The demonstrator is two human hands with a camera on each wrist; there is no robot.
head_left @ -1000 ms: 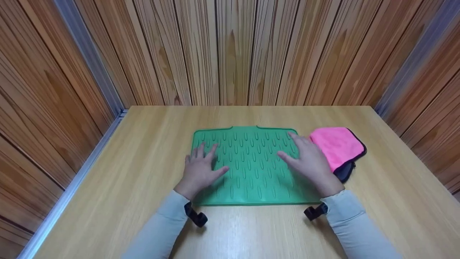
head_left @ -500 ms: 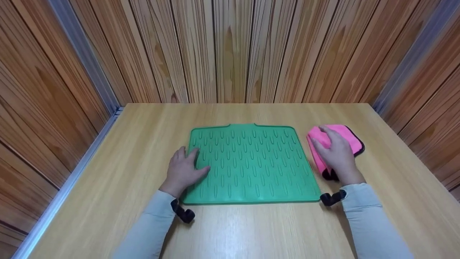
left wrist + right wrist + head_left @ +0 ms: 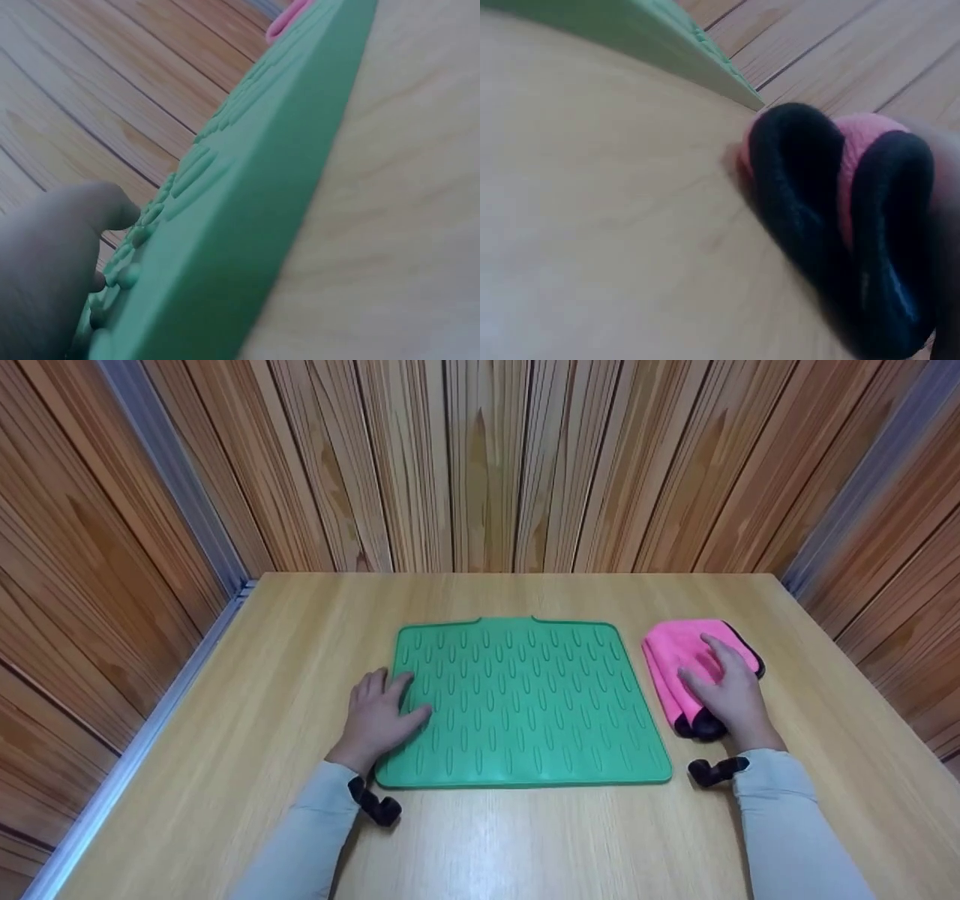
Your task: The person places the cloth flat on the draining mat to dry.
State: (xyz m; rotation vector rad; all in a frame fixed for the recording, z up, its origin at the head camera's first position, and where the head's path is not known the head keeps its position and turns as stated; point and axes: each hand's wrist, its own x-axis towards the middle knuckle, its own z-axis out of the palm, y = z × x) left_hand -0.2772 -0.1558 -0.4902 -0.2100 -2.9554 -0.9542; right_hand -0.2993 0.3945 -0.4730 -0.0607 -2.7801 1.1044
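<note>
A green rubbery mat [image 3: 525,697] with raised oval ridges lies flat on the table. My left hand [image 3: 377,720] rests at its left edge, fingers loosely spread and the thumb over the ridges. In the left wrist view the thumb [image 3: 112,206] bends down onto the mat's surface. To the right of the mat lies a folded pink cloth [image 3: 667,649] with black edging. Over its right part is my right hand [image 3: 735,690], thumb and forefinger apart on top; the other fingers are hidden. The right wrist view shows the cloth's dark folded edges [image 3: 802,202] close up.
The wooden table [image 3: 525,847] carries both things. A plank-patterned wall [image 3: 480,465] rises behind it, with side walls left and right. A metal strip [image 3: 150,735] runs along the left side. Each wrist wears a small black camera mount [image 3: 375,802].
Both hands have moved apart from above the mat: the left to its left edge, the right onto the cloth. The cloth's near left side has bunched into folds.
</note>
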